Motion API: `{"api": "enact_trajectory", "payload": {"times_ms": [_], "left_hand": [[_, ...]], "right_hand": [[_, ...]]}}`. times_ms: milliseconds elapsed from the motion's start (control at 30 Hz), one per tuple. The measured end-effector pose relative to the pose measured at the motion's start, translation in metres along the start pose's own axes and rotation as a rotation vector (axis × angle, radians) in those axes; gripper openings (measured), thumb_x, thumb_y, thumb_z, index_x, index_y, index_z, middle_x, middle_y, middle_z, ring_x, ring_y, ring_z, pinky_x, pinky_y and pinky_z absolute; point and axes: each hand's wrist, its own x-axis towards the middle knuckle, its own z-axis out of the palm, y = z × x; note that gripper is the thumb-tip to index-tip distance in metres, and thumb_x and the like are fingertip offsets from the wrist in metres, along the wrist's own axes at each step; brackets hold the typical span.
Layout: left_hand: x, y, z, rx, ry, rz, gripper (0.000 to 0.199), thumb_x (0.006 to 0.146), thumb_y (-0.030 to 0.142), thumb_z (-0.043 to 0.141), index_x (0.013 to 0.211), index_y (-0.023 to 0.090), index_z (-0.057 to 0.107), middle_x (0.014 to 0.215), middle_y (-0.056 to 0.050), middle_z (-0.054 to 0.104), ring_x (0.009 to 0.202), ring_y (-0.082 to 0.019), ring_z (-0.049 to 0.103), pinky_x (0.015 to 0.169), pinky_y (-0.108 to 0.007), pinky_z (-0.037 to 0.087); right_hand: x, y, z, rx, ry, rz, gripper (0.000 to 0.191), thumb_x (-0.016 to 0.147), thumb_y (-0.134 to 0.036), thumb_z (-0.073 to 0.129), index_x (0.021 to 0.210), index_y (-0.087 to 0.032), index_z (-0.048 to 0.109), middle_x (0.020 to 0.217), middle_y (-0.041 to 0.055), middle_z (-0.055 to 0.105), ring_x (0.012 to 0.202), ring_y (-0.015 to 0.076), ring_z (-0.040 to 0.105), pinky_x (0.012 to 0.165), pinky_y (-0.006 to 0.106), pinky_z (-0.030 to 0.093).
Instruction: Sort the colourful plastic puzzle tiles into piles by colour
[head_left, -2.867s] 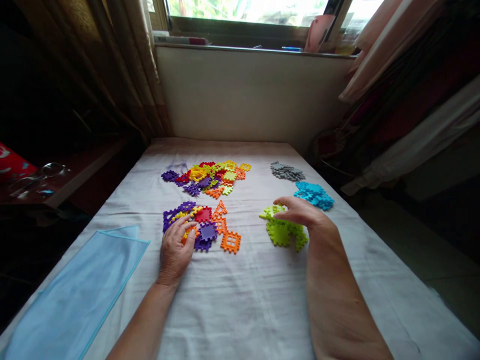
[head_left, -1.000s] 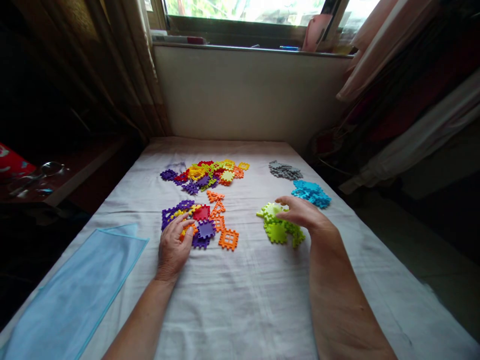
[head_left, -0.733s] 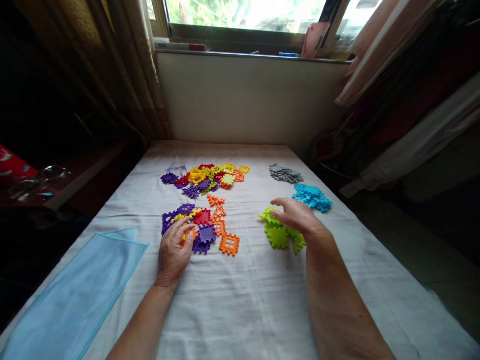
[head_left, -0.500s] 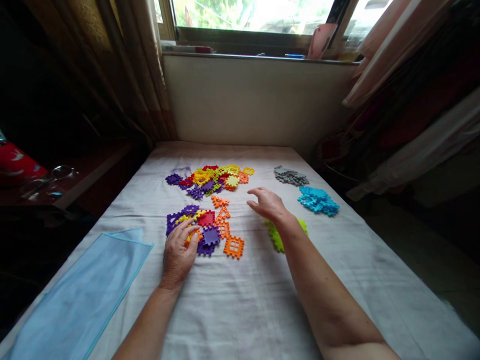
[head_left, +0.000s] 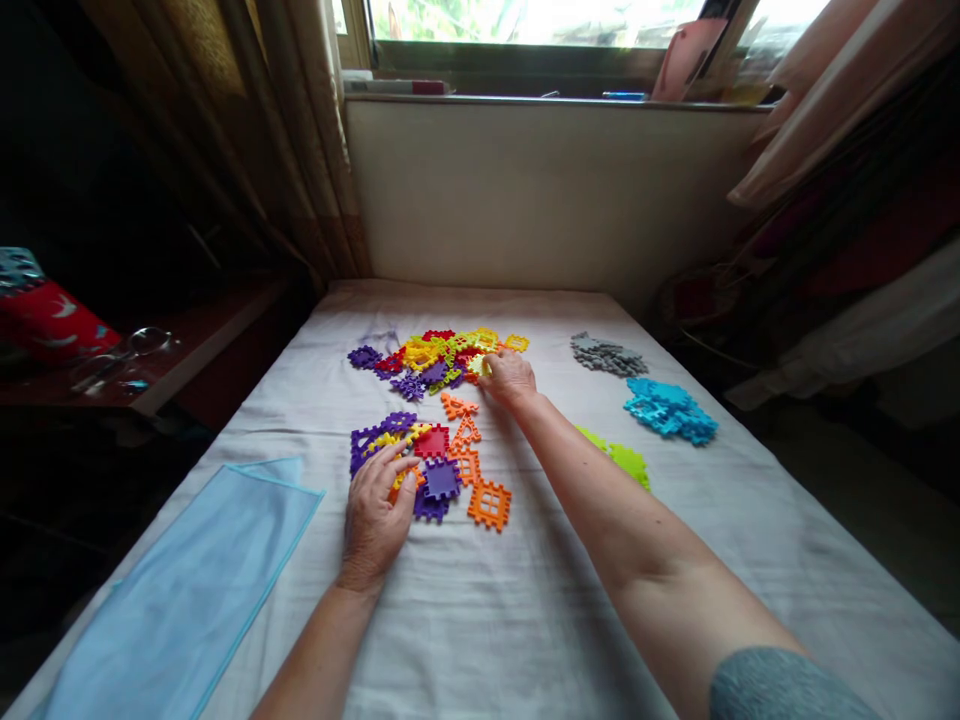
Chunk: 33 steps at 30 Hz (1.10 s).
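the right hand [head_left: 510, 376] has moved from the green pile [head_left: 628, 463] to the far mixed pile [head_left: 424, 352], fingertips at a pale green piece [head_left: 477, 367]; whether they pinch it, i can't tell. the left hand [head_left: 377, 510], fingers apart, rests on the near pile [head_left: 441, 480], perhaps steadying it. the grey pile [head_left: 607, 355] and blue pile [head_left: 670, 410] lie separate, seemingly grouped by colour.

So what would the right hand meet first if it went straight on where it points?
Probably the pale green piece in the mixed pile; the right hand may already touch it.
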Motion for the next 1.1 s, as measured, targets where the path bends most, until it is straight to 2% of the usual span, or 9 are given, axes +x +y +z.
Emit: {"api": "enact_trajectory", "payload": {"times_ms": [133, 233, 433, 567, 700, 900, 1000, 1100], "left_hand": [[0.000, 0.000, 0.000, -0.003, -0.002, 0.006, 0.025, 0.093, 0.031, 0.049, 0.099, 0.024, 0.072, 0.118, -0.008, 0.071, 0.113, -0.024, 0.064, 0.102, -0.046, 0.050], [0.000, 0.000, 0.000, -0.006, -0.011, 0.010, 0.024, 0.093, 0.031, 0.050, 0.099, 0.024, 0.072, 0.119, -0.007, 0.071, 0.114, -0.024, 0.063, 0.103, -0.046, 0.049], [0.001, -0.003, 0.000, -0.018, -0.019, 0.002, 0.023, 0.091, 0.032, 0.051, 0.099, 0.024, 0.072, 0.120, -0.007, 0.071, 0.115, -0.023, 0.063, 0.105, -0.045, 0.048], [0.002, -0.003, 0.001, -0.022, -0.014, 0.011, 0.023, 0.091, 0.034, 0.051, 0.098, 0.024, 0.071, 0.118, -0.007, 0.071, 0.114, -0.024, 0.064, 0.103, -0.046, 0.048], [0.002, -0.003, 0.000, -0.008, -0.003, 0.011, 0.024, 0.091, 0.035, 0.050, 0.097, 0.024, 0.071, 0.118, -0.007, 0.071, 0.112, -0.024, 0.064, 0.102, -0.045, 0.049], [0.001, -0.005, 0.001, 0.018, 0.024, 0.032, 0.025, 0.091, 0.031, 0.049, 0.099, 0.023, 0.071, 0.119, -0.008, 0.070, 0.114, -0.025, 0.064, 0.103, -0.045, 0.049], [0.001, -0.005, 0.001, 0.040, 0.041, 0.058, 0.025, 0.091, 0.030, 0.049, 0.098, 0.023, 0.071, 0.117, -0.008, 0.070, 0.113, -0.025, 0.064, 0.102, -0.045, 0.050], [0.001, -0.003, 0.002, 0.066, 0.059, 0.098, 0.024, 0.091, 0.030, 0.049, 0.097, 0.022, 0.071, 0.116, -0.009, 0.071, 0.113, -0.025, 0.064, 0.101, -0.046, 0.050]], "right_hand": [[-0.008, 0.012, -0.001, 0.042, 0.032, 0.011, 0.040, 0.090, -0.045, 0.059, 0.123, -0.023, 0.063, 0.125, 0.0123, 0.062, 0.114, 0.0249, 0.058, 0.092, 0.033, 0.046], [-0.026, 0.031, -0.008, 0.131, 0.051, 0.055, 0.042, 0.088, -0.042, 0.059, 0.126, -0.024, 0.061, 0.125, 0.0105, 0.062, 0.110, 0.0231, 0.060, 0.092, 0.032, 0.046], [-0.091, 0.088, -0.030, 0.265, 0.144, 0.076, 0.046, 0.083, -0.037, 0.060, 0.126, -0.021, 0.062, 0.122, 0.0098, 0.065, 0.103, 0.0213, 0.063, 0.092, 0.032, 0.048], [-0.134, 0.117, -0.035, 0.224, 0.170, 0.081, 0.046, 0.080, -0.034, 0.061, 0.124, -0.022, 0.064, 0.117, 0.0098, 0.066, 0.103, 0.0234, 0.063, 0.093, 0.035, 0.048], [-0.163, 0.120, -0.026, 0.140, 0.154, 0.067, 0.045, 0.078, -0.031, 0.063, 0.122, -0.022, 0.065, 0.118, 0.0105, 0.066, 0.112, 0.0259, 0.059, 0.095, 0.036, 0.045], [-0.180, 0.114, -0.013, 0.078, 0.121, 0.072, 0.045, 0.078, -0.029, 0.061, 0.123, -0.023, 0.065, 0.120, 0.0112, 0.064, 0.113, 0.0265, 0.056, 0.093, 0.037, 0.040], [-0.184, 0.118, -0.020, 0.079, 0.079, 0.070, 0.051, 0.076, -0.029, 0.065, 0.127, -0.024, 0.063, 0.124, 0.0109, 0.063, 0.116, 0.0269, 0.055, 0.094, 0.037, 0.040], [-0.185, 0.112, -0.033, 0.106, 0.096, 0.023, 0.051, 0.073, -0.026, 0.068, 0.124, -0.025, 0.065, 0.125, 0.0100, 0.063, 0.118, 0.0269, 0.055, 0.096, 0.037, 0.041]]}}
